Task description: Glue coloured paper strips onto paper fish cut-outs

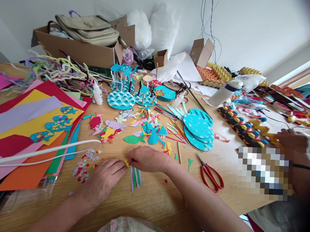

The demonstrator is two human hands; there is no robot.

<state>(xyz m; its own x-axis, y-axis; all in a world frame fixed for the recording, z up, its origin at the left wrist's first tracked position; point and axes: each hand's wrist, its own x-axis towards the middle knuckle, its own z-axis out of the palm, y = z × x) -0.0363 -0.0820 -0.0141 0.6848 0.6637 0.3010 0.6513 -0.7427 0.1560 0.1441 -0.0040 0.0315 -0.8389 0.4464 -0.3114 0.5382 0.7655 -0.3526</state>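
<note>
Yellow scrap (126,162) sat between the fingertips, right by the surface (156,198): the right hand (146,159) pinched it, fingers curled, forearm slanting in; the left hand (107,177) lay flattish, fingertips at its edge, whether gripping I couldn't tell. Strips (136,178) stuck out below the right hand. Open room ran between the forearms; confetti (80,172) crowded the left hand, scissors (211,176) lay beyond the right forearm.

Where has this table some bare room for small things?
Bare brown wood shows between both forearms, below the purple-green paper strips, and right of the red-handled metal scissors. Crowded: the middle, with coloured paper scraps; the left, with stacked coloured paper sheets.
</note>
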